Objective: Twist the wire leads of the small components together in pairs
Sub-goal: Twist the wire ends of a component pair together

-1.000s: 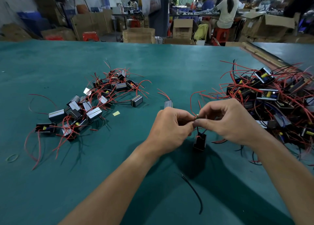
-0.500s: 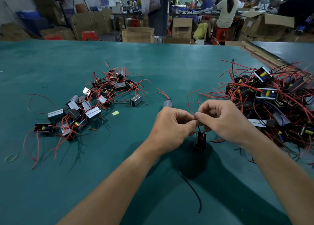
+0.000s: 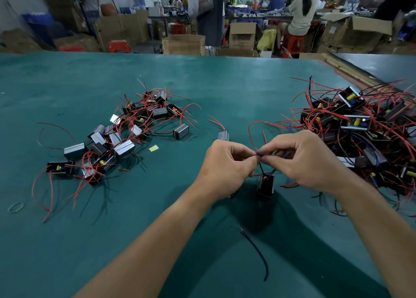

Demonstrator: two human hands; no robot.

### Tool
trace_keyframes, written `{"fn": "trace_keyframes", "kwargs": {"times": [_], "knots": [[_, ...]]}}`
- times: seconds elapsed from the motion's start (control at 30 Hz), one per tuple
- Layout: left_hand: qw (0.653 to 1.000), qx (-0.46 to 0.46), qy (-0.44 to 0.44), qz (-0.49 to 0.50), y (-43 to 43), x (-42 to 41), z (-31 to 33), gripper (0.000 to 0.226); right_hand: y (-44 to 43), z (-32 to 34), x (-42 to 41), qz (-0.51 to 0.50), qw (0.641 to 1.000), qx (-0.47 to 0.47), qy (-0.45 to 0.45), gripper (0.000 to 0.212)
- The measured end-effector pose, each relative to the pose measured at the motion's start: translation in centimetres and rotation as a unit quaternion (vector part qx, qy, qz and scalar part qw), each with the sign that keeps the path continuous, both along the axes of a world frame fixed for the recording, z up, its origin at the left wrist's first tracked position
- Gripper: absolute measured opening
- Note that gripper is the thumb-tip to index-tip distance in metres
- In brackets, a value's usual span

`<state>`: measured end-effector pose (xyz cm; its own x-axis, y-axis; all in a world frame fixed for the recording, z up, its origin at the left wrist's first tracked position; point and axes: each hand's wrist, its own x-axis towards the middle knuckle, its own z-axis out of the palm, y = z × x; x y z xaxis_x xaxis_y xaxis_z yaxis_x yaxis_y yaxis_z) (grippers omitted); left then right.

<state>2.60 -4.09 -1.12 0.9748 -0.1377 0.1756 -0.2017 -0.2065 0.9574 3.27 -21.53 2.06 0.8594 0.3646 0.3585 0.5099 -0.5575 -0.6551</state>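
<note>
Wire leads point(image 3: 261, 168) of one small component point(image 3: 265, 186) are pinched where my two hands meet. My left hand point(image 3: 226, 164) and right hand point(image 3: 304, 160) are both curled, gripping them at the fingertips. The component sits just below, between the hands. One heap of components point(image 3: 126, 135) lies well left of my left hand, and a second heap point(image 3: 360, 126) lies just beyond my right.

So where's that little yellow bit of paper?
In the head view, the yellow scrap lies on the green table, left of the left hand and just beside the left-hand pile of components.
</note>
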Motion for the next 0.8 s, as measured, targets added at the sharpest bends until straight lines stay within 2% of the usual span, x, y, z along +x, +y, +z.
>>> {"fn": "trace_keyframes", "kwargs": {"times": [0.13,0.27,0.4,0.6,0.8], "knots": [[0.999,0.026,-0.028,0.007,-0.07,-0.17,0.09,0.014,-0.27,0.05,0.05,-0.010,1.000,-0.024,-0.010,0.013],[0.984,0.123,-0.130,0.025,0.04,-0.50,0.19,0.014,-0.47,-0.09,0.18,-0.002,0.999,-0.036,-0.011,0.011],[0.967,0.166,-0.189,0.034,0.32,-0.49,0.26,0.010,-0.63,-0.23,0.37,0.009,0.999,-0.035,-0.002,0.009],[0.963,0.180,-0.201,0.015,0.47,-0.60,0.46,0.011,-0.69,-0.42,0.47,0.022,0.999,-0.044,0.017,0.019],[0.968,0.163,-0.188,-0.005,0.57,-0.64,0.76,0.008,-1.01,0.00,0.35,0.070,0.989,0.006,0.127,0.020]]}}
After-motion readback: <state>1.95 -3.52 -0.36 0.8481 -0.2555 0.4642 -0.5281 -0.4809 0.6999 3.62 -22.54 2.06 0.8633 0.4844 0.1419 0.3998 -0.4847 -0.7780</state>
